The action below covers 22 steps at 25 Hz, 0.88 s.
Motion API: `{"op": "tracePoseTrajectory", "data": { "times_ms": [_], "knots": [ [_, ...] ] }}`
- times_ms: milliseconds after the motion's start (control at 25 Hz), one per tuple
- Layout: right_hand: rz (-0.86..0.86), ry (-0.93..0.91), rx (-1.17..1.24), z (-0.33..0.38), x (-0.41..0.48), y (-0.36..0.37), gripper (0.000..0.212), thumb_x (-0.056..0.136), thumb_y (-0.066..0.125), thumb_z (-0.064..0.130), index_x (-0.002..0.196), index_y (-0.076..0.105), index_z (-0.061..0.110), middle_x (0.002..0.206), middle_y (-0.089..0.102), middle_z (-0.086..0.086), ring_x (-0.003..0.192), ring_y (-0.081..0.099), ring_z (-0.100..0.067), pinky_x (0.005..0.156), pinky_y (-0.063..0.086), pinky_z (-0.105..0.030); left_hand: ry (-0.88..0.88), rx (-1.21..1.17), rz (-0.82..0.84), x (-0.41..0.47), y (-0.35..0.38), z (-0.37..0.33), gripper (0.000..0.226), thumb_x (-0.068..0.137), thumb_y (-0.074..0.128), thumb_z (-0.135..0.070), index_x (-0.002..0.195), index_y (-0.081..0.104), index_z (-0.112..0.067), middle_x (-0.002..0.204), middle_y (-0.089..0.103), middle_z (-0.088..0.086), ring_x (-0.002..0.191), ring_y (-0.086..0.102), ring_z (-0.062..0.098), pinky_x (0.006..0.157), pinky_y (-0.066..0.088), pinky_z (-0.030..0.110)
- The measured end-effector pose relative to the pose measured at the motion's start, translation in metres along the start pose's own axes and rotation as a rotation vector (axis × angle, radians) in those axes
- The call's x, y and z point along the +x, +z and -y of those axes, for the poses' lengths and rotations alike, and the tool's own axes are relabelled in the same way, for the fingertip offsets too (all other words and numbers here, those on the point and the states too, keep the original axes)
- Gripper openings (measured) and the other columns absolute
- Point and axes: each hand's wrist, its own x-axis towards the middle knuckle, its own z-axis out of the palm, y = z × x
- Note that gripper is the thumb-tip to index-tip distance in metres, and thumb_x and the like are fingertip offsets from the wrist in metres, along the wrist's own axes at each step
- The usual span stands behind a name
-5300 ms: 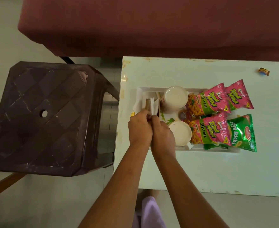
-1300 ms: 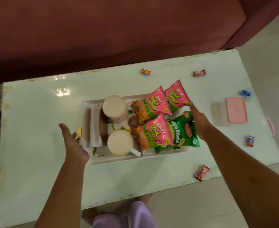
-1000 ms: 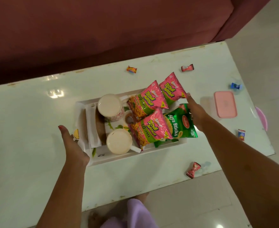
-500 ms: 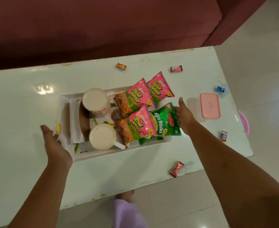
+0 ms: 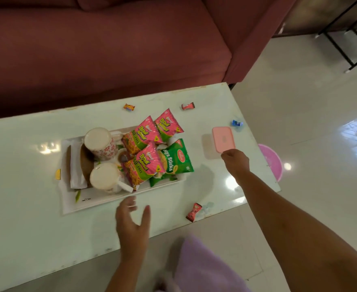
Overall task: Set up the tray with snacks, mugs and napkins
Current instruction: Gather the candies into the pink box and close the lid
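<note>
Green packet [image 5: 176, 158] reads "Soya Sticks". Pink packets [image 5: 145, 164] read "Tedhe Medhe" with "50% FREE" on a green band. Other print too small.

On the counter [image 5: 26, 218], mid-way: tray [image 5: 101, 200] holding napkins [image 5: 76, 165] left, mugs [image 5: 98, 142] centre, snack packets [image 5: 146, 165] right.

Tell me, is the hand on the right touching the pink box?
Cannot tell. In the head view the right hand curls at the near edge of the pink box. Its fingers are hidden, so neither contact nor a gap shows plainly.
</note>
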Motion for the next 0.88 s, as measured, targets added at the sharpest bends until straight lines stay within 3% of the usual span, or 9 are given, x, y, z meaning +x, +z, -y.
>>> {"op": "tracePoseTrajectory", "data": {
  "times_ms": [160,280,360,440,560,720,800,880],
  "knots": [
    [0.027,-0.063,-0.227,0.003,0.035,-0.004,0.053,0.086,0.059,0.03,0.134,0.044,0.012,0.133,0.049,-0.016,0.123,0.045,-0.035,0.098,0.04,-0.043,-0.116,-0.07,0.353,-0.01,0.068,-0.031,0.036,0.079,0.065,-0.001,0.101,0.054,-0.028,0.093,0.06,-0.001,0.083,0.061,0.017,0.075,0.052,0.033],
    [0.047,-0.052,-0.372,0.013,0.064,0.004,0.089,0.075,0.067,0.051,0.143,0.022,0.015,0.141,0.036,-0.012,0.13,0.033,-0.036,0.097,0.039,-0.048,-0.199,-0.042,0.499,0.002,0.115,-0.046,0.035,0.08,0.063,-0.003,0.106,0.054,-0.026,0.097,0.062,0.0,0.086,0.061,0.011,0.069,0.048,0.013],
    [0.057,-0.042,-0.388,0.017,0.085,0.009,0.106,0.069,0.072,0.055,0.146,0.012,0.015,0.144,0.032,-0.01,0.132,0.032,-0.035,0.097,0.04,-0.049,-0.227,-0.003,0.563,0.015,0.146,-0.055,0.039,0.082,0.062,-0.004,0.113,0.052,-0.024,0.104,0.061,-0.001,0.09,0.06,0.011,0.067,0.045,0.006],
    [0.092,-0.041,-0.388,0.017,0.1,0.012,0.11,0.068,0.076,0.048,0.147,0.008,0.012,0.143,0.032,-0.011,0.132,0.032,-0.035,0.095,0.042,-0.049,-0.264,-0.002,0.577,0.029,0.173,-0.064,0.044,0.082,0.063,-0.004,0.119,0.05,-0.022,0.111,0.059,0.001,0.095,0.059,0.014,0.072,0.046,0.011],
    [0.171,-0.067,-0.379,0.013,0.115,0.008,0.105,0.067,0.078,0.038,0.144,0.014,0.006,0.138,0.035,-0.014,0.128,0.036,-0.037,0.095,0.042,-0.047,-0.312,-0.005,0.562,0.052,0.206,-0.079,0.057,0.079,0.066,0.001,0.128,0.044,-0.019,0.126,0.054,0.009,0.103,0.055,0.02,0.083,0.051,0.029],
    [0.378,-0.264,-0.259,0.007,0.13,-0.009,0.096,0.06,0.081,0.03,0.138,0.028,0.011,0.133,0.038,-0.013,0.122,0.039,-0.033,0.096,0.038,-0.039,-0.243,0.083,0.528,0.087,0.237,-0.095,0.087,0.069,0.074,0.004,0.142,0.031,-0.017,0.145,0.036,0.008,0.119,0.047,0.024,0.098,0.046,0.047],
    [0.507,-0.403,-0.26,0.004,0.136,-0.022,0.099,0.056,0.084,0.026,0.139,0.031,0.013,0.133,0.041,-0.01,0.123,0.038,-0.028,0.095,0.034,-0.032,-0.177,0.122,0.572,0.104,0.249,-0.101,0.1,0.063,0.08,0.001,0.145,0.027,-0.016,0.149,0.031,0.008,0.131,0.039,0.027,0.105,0.04,0.047],
    [0.615,-0.538,-0.278,0.002,0.14,-0.032,0.101,0.053,0.087,0.021,0.139,0.034,0.014,0.132,0.042,-0.007,0.123,0.038,-0.023,0.092,0.03,-0.026,-0.078,0.195,0.665,0.118,0.254,-0.105,0.107,0.054,0.088,-0.008,0.144,0.029,-0.015,0.148,0.037,0.006,0.133,0.037,0.024,0.107,0.036,0.035]
  ]
}}
